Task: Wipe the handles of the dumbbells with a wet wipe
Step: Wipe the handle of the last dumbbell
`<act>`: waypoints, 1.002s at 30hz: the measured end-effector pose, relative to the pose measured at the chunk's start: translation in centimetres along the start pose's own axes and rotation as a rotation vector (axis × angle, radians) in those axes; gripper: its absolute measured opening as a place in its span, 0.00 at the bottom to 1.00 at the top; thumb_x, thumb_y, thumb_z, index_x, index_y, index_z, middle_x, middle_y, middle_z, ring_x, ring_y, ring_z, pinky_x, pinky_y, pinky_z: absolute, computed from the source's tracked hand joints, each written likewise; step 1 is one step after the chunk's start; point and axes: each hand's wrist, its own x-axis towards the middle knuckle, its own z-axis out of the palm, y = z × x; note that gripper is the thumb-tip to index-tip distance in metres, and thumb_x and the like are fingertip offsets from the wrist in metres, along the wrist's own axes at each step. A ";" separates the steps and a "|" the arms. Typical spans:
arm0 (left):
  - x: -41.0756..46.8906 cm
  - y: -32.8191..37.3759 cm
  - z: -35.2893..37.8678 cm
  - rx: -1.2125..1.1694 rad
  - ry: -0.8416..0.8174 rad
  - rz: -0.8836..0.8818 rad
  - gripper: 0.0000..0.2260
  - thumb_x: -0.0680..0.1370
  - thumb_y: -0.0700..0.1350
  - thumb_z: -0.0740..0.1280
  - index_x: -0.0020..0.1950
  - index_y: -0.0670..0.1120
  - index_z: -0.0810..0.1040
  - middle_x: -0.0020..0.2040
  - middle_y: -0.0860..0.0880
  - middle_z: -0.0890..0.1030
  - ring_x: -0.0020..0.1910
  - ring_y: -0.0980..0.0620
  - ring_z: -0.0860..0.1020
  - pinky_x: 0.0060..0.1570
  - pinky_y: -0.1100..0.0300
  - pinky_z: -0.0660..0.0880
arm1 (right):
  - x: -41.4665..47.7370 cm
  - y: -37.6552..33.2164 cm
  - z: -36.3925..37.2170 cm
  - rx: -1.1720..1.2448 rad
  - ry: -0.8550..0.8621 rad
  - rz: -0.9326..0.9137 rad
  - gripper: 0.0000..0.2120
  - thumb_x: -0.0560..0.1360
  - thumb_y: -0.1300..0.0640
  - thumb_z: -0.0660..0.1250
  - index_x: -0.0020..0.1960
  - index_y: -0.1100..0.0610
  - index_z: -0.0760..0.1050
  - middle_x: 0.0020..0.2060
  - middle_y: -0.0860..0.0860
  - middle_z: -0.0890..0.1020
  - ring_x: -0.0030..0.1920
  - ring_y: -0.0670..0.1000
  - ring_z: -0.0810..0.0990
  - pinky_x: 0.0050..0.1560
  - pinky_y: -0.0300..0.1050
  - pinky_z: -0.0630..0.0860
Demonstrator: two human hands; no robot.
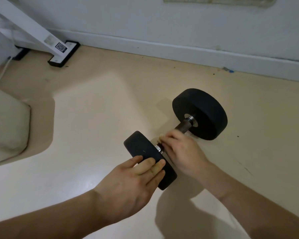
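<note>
A black dumbbell [202, 111] lies on the beige floor, its two round weights joined by a dark metal handle [182, 127]. My left hand [131, 180] rests flat on the outer face of the near weight [141, 147], fingers spread over its lower edge. My right hand [181, 152] is closed around the near half of the handle, pressing a small wipe [160, 137] against it. Only a crumpled corner of the wipe shows beside my fingers. The far part of the handle is bare.
A white wall and baseboard [179, 49] run behind the dumbbell. A white frame leg on a black foot [64, 52] stands at the back left, with a cable beside it. A cream cushion [7, 125] lies at the left edge.
</note>
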 end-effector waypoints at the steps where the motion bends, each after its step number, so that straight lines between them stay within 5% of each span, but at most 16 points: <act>1: 0.0 0.0 -0.1 0.000 -0.005 0.005 0.17 0.75 0.47 0.67 0.63 0.45 0.78 0.65 0.46 0.78 0.60 0.46 0.75 0.58 0.52 0.75 | 0.4 0.6 -0.2 0.007 -0.021 0.030 0.10 0.77 0.57 0.64 0.56 0.57 0.80 0.46 0.50 0.78 0.42 0.50 0.78 0.44 0.46 0.78; 7: -0.2 -0.3 -0.1 -0.041 -0.018 -0.042 0.18 0.75 0.46 0.64 0.65 0.47 0.77 0.67 0.48 0.76 0.65 0.46 0.72 0.65 0.48 0.66 | 1.2 0.3 0.4 0.090 -0.046 0.108 0.09 0.74 0.60 0.68 0.53 0.55 0.81 0.44 0.50 0.80 0.44 0.50 0.79 0.50 0.49 0.78; 11: -1.0 -0.3 -0.1 -0.136 -0.089 -0.284 0.25 0.75 0.54 0.59 0.72 0.50 0.68 0.73 0.40 0.66 0.73 0.41 0.64 0.66 0.47 0.69 | 1.2 3.3 -0.8 -0.033 0.252 0.299 0.08 0.71 0.64 0.71 0.50 0.59 0.82 0.44 0.53 0.81 0.43 0.52 0.81 0.51 0.52 0.80; 14: -1.6 0.0 0.1 -0.151 -0.151 -0.392 0.31 0.75 0.58 0.56 0.76 0.47 0.62 0.74 0.36 0.63 0.73 0.39 0.64 0.62 0.49 0.72 | 0.2 0.9 0.7 0.015 0.211 0.250 0.12 0.69 0.66 0.72 0.51 0.59 0.81 0.45 0.53 0.82 0.45 0.52 0.81 0.53 0.50 0.79; 17: -1.6 0.1 0.0 -0.133 -0.172 -0.373 0.32 0.74 0.59 0.57 0.76 0.47 0.61 0.74 0.35 0.63 0.72 0.38 0.64 0.62 0.48 0.72 | 0.1 0.0 0.9 0.001 0.122 0.127 0.12 0.68 0.65 0.73 0.51 0.58 0.82 0.44 0.51 0.82 0.44 0.51 0.81 0.52 0.48 0.80; 21: -1.4 0.4 0.0 -0.099 -0.187 -0.329 0.31 0.74 0.57 0.57 0.76 0.47 0.63 0.73 0.35 0.64 0.71 0.38 0.66 0.61 0.48 0.70 | 1.4 2.7 -0.8 -0.015 0.297 0.342 0.06 0.71 0.64 0.71 0.48 0.60 0.83 0.43 0.54 0.83 0.46 0.54 0.82 0.52 0.50 0.80; 25: -1.5 1.0 -0.4 -0.110 -0.124 -0.231 0.26 0.73 0.50 0.60 0.72 0.44 0.70 0.70 0.36 0.69 0.68 0.39 0.70 0.60 0.47 0.72 | -0.5 0.4 -0.1 -0.017 0.049 0.182 0.10 0.71 0.62 0.71 0.52 0.57 0.81 0.46 0.50 0.81 0.47 0.49 0.81 0.55 0.46 0.78; 30: -0.7 0.0 -0.8 -0.185 -0.024 -0.219 0.25 0.73 0.47 0.64 0.71 0.43 0.71 0.67 0.43 0.75 0.64 0.43 0.74 0.58 0.54 0.75 | -0.6 1.9 -1.0 -0.057 0.188 0.387 0.07 0.74 0.62 0.68 0.50 0.58 0.81 0.48 0.53 0.82 0.50 0.52 0.81 0.56 0.49 0.78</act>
